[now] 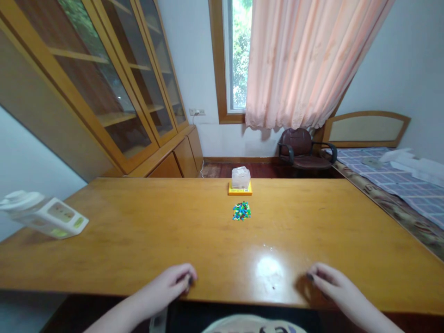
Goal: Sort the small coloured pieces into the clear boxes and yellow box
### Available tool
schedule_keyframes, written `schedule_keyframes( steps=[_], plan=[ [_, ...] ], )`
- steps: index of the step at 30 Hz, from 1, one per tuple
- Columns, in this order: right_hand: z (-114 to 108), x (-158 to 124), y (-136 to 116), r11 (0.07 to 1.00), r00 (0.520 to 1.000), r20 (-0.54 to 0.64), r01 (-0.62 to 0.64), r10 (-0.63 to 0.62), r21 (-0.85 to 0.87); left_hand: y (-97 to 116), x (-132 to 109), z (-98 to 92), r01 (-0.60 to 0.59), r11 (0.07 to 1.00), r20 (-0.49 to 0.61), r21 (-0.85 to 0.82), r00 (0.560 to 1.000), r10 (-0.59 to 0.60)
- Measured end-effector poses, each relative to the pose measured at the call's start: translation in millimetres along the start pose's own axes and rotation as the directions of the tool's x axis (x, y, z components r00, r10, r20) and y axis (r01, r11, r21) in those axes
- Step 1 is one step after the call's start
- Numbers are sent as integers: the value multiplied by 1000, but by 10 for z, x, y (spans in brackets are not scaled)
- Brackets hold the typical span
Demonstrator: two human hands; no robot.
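Note:
My left hand [178, 280] rests near the front edge of the wooden table, its fingers curled in; a small dark spot shows by the thumb. On the right, my right hand [324, 280] is held at the same edge with bent fingers, a dark spot at the thumb tip. Whether either hand holds anything is too small to make out. Beyond both hands, a small pile of blue, green and other coloured pieces [242, 211] lies mid-table. Behind the pile, a clear plastic container [240, 177] stands on a flat yellow-orange box [240, 191].
A white and clear plastic jug [46, 215] stands at the table's left end. The wooden table [156, 231] reaches back toward a brown chair [301, 148]. A glass-door cabinet [104, 92] is at the left, and a bed [398, 171] at the right.

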State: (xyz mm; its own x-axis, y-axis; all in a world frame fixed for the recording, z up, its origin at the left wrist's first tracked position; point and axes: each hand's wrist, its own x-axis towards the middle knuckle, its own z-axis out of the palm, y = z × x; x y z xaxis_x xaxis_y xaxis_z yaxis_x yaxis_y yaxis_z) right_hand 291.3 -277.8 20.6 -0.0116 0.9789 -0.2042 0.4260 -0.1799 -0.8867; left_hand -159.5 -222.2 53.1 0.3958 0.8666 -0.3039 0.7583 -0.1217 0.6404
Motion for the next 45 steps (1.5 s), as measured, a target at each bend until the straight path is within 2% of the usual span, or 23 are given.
schedule_keyframes(
  steps=[2,3,4,5,7,9,11,12,15,19,22,25,30,38,41,43,45],
  plan=[
    [81,289,5,998,967,-254,44,-31,46,30,274,76,-126,987,-127,98,982,137],
    [131,401,33,997,933,-354,70,-63,8,34,412,149,-162,971,-202,174,960,196],
    [185,492,71,992,907,-404,100,-121,-73,31,542,239,-164,957,-262,240,938,227],
    [244,565,110,972,891,-405,138,-207,-192,25,660,338,-123,947,-309,296,926,217],
    [367,677,163,867,873,-314,208,-373,-452,13,860,524,17,915,-378,403,914,150],
    [485,779,156,740,882,-171,246,-438,-627,22,1026,635,80,875,-387,478,913,127],
    [577,909,97,660,905,-111,211,-411,-721,53,1188,644,87,850,-374,520,917,135],
    [608,991,58,643,917,-126,162,-378,-749,72,1274,617,94,844,-369,528,920,129],
    [642,1294,-60,609,942,-154,63,-297,-791,121,1554,487,162,838,-391,521,918,65],
    [630,1705,-188,594,955,-141,44,-262,-803,136,1858,387,231,837,-438,496,899,12],
    [628,1918,-260,603,961,-105,74,-257,-795,124,1944,388,238,840,-443,487,897,3],
    [624,2030,-294,626,962,-132,48,-237,-778,106,1943,401,237,843,-451,483,892,8],
    [611,2071,-285,635,964,-138,39,-226,-772,90,1958,383,248,848,-470,468,883,1],
    [614,2080,-251,638,958,-146,46,-245,-769,69,2145,292,273,863,-514,424,858,-18],
    [619,2101,-248,638,948,-176,35,-264,-769,71,2175,259,287,883,-602,371,799,-6],
    [621,2131,-265,622,931,-199,38,-307,-782,81,2186,241,261,891,-661,373,749,58],
    [622,2179,-286,596,921,-186,61,-344,-801,91,2207,229,197,880,-645,433,750,150]
  ],
)
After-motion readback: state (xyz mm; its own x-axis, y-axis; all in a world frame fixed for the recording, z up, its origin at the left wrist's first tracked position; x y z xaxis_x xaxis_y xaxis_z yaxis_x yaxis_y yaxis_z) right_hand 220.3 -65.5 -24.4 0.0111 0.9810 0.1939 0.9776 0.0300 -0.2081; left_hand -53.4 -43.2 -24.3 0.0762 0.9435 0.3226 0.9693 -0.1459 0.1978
